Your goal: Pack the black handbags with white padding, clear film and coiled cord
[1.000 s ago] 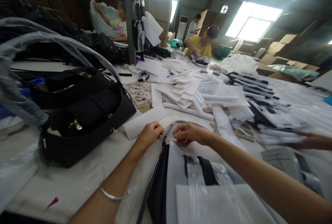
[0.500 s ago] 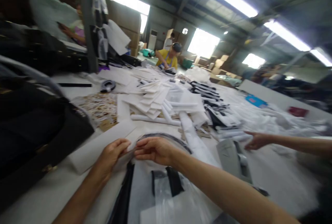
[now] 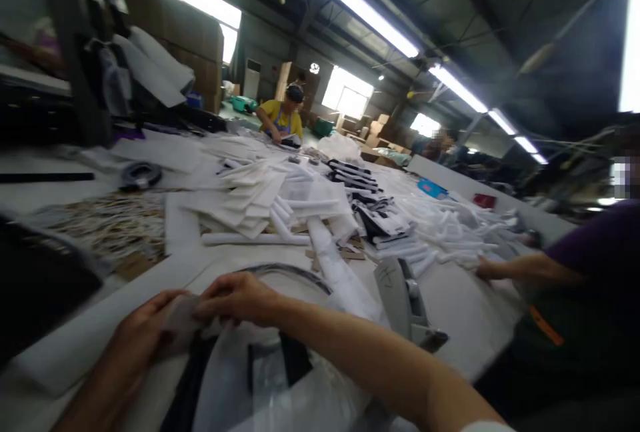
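Note:
My left hand [image 3: 143, 332] and my right hand [image 3: 240, 299] are close together over the table's near edge, fingers pinched on a thin, whitish translucent sheet [image 3: 181, 319] that spans the small gap between them. Its exact kind is blurred. Below my right hand lies a black item with dark straps [image 3: 295, 355], partly covered by clear plastic film [image 3: 270, 375]. A thin dark hoop-shaped edge [image 3: 295, 271] curves behind my right wrist. Left of my hands a rolled or folded white sheet [image 3: 95, 325] rests on the table.
A grey tape-dispenser-like device [image 3: 395, 295] stands right of my forearm. Beyond are stacked white sheets [image 3: 245, 199], black-and-white pieces [image 3: 355, 179] and white wrapping [image 3: 445, 219]. A co-worker's hand [image 3: 490, 269] reaches in from the right. A dark bag-like item [image 3: 45, 285] sits at left.
The view has swung right, so the scene sits further left and the co-worker's purple sleeve shows. My hands have drawn slightly apart, and more of the whitish sheet is visible between them.

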Motion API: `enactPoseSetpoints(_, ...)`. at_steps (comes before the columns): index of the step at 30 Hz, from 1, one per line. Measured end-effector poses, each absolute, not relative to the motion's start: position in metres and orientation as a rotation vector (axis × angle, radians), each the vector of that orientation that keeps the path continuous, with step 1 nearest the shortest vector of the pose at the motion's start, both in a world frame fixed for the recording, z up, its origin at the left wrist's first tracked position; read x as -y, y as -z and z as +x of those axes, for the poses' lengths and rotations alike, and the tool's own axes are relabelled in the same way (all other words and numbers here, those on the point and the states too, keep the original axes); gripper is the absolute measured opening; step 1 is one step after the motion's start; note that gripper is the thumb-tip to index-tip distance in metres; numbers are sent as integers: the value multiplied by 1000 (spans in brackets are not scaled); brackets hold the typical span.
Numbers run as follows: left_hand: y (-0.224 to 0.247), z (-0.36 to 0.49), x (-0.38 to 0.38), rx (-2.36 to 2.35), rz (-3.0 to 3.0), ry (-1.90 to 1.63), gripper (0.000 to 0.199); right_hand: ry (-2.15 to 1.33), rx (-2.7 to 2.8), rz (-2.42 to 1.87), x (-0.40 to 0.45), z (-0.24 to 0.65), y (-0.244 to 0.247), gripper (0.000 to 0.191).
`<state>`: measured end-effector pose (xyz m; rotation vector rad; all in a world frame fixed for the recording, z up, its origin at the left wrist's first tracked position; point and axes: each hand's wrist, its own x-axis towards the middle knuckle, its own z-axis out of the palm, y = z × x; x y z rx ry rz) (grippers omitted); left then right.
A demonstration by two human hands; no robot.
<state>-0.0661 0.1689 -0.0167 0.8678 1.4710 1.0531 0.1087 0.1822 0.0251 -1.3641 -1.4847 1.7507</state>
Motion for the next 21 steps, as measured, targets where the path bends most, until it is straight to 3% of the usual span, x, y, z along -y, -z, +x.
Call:
enactPoseSetpoints(4,-7,-59,-155,-1300,716,-1147,39,-1661,1559,-1300,-178,113,-30,30)
enactPoseSetpoints(9,-5,-58,-153,-1297,757,-1164,34,-1452,1814,-1509,-177,108,-28,22)
enactPoseSetpoints(15,-17,-48,-138,-1541,1430,-1290,16,-1272,1774,-1607,-178,95,-27,17)
enactPoseSetpoints(18,-23,-44,-130,-1537,1524,-1174,20,-1324,1621,-1606,-178,96,-25,13)
enactPoseSetpoints(21,-24,-46,-132,-1530,1282,-1042,45,-1425,1574,-1452,-177,99,-23,24)
